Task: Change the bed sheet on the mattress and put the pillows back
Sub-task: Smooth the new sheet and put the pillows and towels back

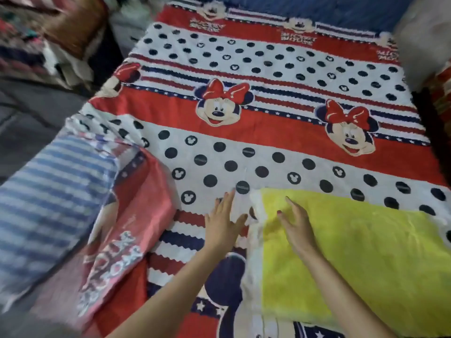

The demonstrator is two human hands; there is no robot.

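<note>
The yellow pillow (353, 259) lies on the sheet (244, 154) at the bed's near end. Left hand (220, 225) and right hand (296, 225) hover spread, holding nothing. The pillow looks soft and light; gripping its short ends should work.

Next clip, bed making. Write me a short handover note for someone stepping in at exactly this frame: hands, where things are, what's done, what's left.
Left hand: open, fingers straight, flat on the sheet beside the yellow pillow.
Right hand: open, fingers spread, on the yellow pillow's left end; holds nothing.
Sheet: cartoon print, spread over most of the mattress, whose blue far end is still bare; near-left corner is bunched.
Striped pillow: at the bed's near-left edge, partly on the bunched corner.
Done: new sheet laid, yellow pillow down.
Left: smooth the left corner, cover the far end, place the striped pillow.
</note>
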